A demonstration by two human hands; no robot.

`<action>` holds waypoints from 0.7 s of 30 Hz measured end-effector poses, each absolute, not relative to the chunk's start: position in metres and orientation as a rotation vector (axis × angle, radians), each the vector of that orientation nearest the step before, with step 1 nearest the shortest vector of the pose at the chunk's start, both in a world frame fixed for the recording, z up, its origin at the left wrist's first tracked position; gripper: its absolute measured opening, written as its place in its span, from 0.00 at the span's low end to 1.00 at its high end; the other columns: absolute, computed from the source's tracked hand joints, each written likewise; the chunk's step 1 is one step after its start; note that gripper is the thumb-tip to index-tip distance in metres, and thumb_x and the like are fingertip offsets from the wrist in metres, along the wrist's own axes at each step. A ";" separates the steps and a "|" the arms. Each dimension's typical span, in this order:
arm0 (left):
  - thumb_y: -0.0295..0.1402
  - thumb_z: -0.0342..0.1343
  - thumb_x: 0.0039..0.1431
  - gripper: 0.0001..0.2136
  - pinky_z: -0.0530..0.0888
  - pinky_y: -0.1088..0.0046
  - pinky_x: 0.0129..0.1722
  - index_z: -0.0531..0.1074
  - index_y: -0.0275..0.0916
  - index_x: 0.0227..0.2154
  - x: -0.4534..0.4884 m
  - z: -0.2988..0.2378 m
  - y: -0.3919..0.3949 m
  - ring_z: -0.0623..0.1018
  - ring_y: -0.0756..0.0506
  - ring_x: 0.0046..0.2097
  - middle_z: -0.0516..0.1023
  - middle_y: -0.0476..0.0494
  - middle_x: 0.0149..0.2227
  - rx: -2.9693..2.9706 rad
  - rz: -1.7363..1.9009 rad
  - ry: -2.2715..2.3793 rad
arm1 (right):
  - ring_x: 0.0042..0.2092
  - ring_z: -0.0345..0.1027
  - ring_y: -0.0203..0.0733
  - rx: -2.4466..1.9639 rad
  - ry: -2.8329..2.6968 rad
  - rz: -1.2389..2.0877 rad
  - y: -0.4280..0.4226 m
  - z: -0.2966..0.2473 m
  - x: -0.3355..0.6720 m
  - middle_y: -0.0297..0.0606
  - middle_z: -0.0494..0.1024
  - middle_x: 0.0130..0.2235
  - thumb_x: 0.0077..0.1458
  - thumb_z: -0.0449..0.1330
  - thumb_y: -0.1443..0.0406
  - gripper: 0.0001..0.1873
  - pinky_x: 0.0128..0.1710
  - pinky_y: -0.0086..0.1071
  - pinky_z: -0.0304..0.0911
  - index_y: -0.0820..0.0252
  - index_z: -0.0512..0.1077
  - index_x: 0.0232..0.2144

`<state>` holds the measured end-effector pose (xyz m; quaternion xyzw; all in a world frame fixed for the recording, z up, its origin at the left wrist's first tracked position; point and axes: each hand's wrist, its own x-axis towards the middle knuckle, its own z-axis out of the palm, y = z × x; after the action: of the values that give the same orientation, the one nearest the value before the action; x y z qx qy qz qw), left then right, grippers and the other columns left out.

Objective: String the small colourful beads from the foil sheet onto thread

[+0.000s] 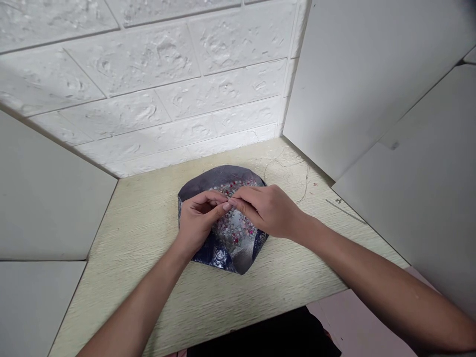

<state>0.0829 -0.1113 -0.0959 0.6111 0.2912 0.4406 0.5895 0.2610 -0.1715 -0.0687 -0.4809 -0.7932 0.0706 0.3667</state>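
Note:
A dark blue and grey cloth pouch (219, 258) with folded-out sides lies on the pale wooden table. Loose beads (240, 229) in pink, red, white and clear colours are heaped inside it. Above the beads, my left hand (199, 215) has its thumb and forefinger pinched together. My right hand (262, 208) pinches too, and its fingertips meet those of the left. Whatever sits between the fingertips is too small and too covered to make out.
Thin thread (307, 183) curls over the table (141, 238) to the right of the pouch. A thin grey strip (345, 212) lies near the right edge. White brick-pattern wall (178, 89) rises behind, with white panels (357, 74) on both sides.

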 end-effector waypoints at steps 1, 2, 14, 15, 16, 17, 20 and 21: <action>0.29 0.67 0.48 0.04 0.70 0.77 0.31 0.78 0.38 0.26 0.083 -0.095 -0.112 0.73 0.51 0.32 0.77 0.47 0.29 1.447 1.031 0.674 | 0.26 0.60 0.30 -1.234 -2.038 0.180 -0.171 -0.069 0.261 0.34 0.73 0.26 0.66 0.47 0.62 0.16 0.24 0.26 0.49 0.64 0.71 0.34; 0.29 0.67 0.48 0.03 0.70 0.77 0.32 0.78 0.38 0.26 0.083 -0.094 -0.112 0.73 0.51 0.32 0.77 0.47 0.29 1.464 1.035 0.669 | 0.26 0.60 0.30 -1.233 -2.039 0.180 -0.171 -0.069 0.261 0.33 0.73 0.26 0.66 0.47 0.62 0.16 0.24 0.26 0.49 0.64 0.71 0.33; 0.28 0.66 0.49 0.02 0.70 0.76 0.33 0.79 0.40 0.27 0.086 -0.089 -0.115 0.74 0.50 0.33 0.77 0.47 0.30 1.533 1.057 0.621 | 0.25 0.58 0.30 -1.259 -2.066 0.149 -0.170 -0.070 0.261 0.33 0.71 0.25 0.67 0.45 0.60 0.20 0.23 0.26 0.47 0.64 0.71 0.31; 0.28 0.66 0.49 0.02 0.70 0.75 0.33 0.79 0.40 0.27 0.086 -0.088 -0.115 0.73 0.50 0.33 0.77 0.47 0.29 1.551 1.066 0.630 | 0.25 0.58 0.30 -1.264 -2.066 0.151 -0.170 -0.070 0.261 0.33 0.71 0.25 0.67 0.45 0.60 0.20 0.23 0.26 0.47 0.64 0.71 0.31; 0.28 0.66 0.49 0.02 0.70 0.75 0.33 0.79 0.39 0.26 0.087 -0.087 -0.116 0.74 0.50 0.32 0.77 0.46 0.29 1.571 1.078 0.635 | 0.25 0.58 0.30 -1.268 -2.066 0.152 -0.170 -0.070 0.261 0.33 0.71 0.25 0.67 0.45 0.60 0.19 0.23 0.26 0.47 0.64 0.71 0.31; 0.28 0.66 0.49 0.02 0.71 0.74 0.33 0.79 0.39 0.26 0.088 -0.087 -0.117 0.74 0.50 0.32 0.77 0.46 0.29 1.593 1.099 0.638 | 0.25 0.58 0.30 -1.272 -2.065 0.151 -0.170 -0.070 0.261 0.33 0.71 0.25 0.67 0.45 0.61 0.19 0.23 0.26 0.47 0.64 0.71 0.31; 0.28 0.65 0.50 0.02 0.71 0.73 0.32 0.78 0.39 0.25 0.089 -0.085 -0.118 0.74 0.49 0.32 0.77 0.46 0.29 1.656 1.163 0.657 | 0.25 0.59 0.31 -1.279 -2.057 0.150 -0.169 -0.071 0.261 0.33 0.72 0.25 0.66 0.45 0.61 0.18 0.23 0.26 0.47 0.63 0.71 0.32; 0.29 0.65 0.50 0.02 0.70 0.73 0.32 0.78 0.40 0.25 0.089 -0.085 -0.118 0.74 0.49 0.32 0.76 0.46 0.29 1.676 1.175 0.664 | 0.26 0.59 0.31 -1.280 -2.055 0.148 -0.169 -0.071 0.261 0.33 0.72 0.25 0.66 0.45 0.61 0.18 0.24 0.26 0.48 0.63 0.71 0.33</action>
<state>0.0886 -0.1181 -0.0845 0.6855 0.2717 0.4804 0.4749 0.2614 -0.1689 -0.0710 -0.4943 -0.7935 0.0571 0.3505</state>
